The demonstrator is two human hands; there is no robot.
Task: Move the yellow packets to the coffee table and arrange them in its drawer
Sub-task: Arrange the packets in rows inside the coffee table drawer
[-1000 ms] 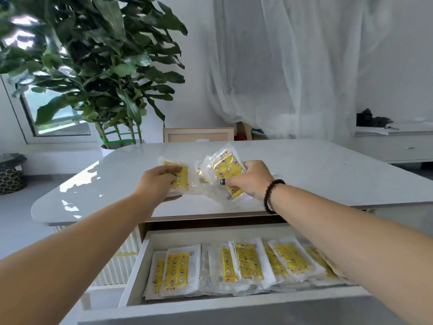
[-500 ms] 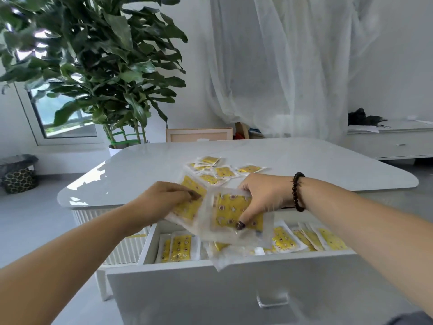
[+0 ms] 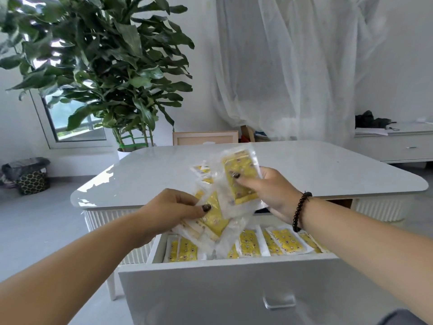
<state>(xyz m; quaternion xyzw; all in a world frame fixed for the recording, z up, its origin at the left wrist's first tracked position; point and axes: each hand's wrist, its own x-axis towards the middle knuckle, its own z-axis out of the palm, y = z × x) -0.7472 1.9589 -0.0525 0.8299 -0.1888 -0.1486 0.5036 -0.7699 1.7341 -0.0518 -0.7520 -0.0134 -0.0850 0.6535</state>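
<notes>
Both hands hold a bunch of yellow packets in clear wrappers above the open drawer [image 3: 234, 277] of the white coffee table [image 3: 316, 170]. My left hand [image 3: 173, 207] pinches the lower packets [image 3: 214, 219] with thumb on top. My right hand [image 3: 269, 191], with a dark bead bracelet on the wrist, grips an upright packet [image 3: 239, 177]. Inside the drawer a row of yellow packets [image 3: 278, 242] lies side by side. A few more packets [image 3: 201, 168] show on the tabletop behind the held bunch, partly hidden.
A large potted plant [image 3: 105, 66] stands behind the table's left corner. A patterned basket [image 3: 30, 179] sits on the floor at far left. A low white cabinet [image 3: 398, 144] with dark things on it is at right. A sheer curtain [image 3: 293, 66] hangs behind.
Both hands lifted packets off the tabletop and brought them toward me over the drawer. The right hand has since raised its packet upright, and the view has pulled back.
</notes>
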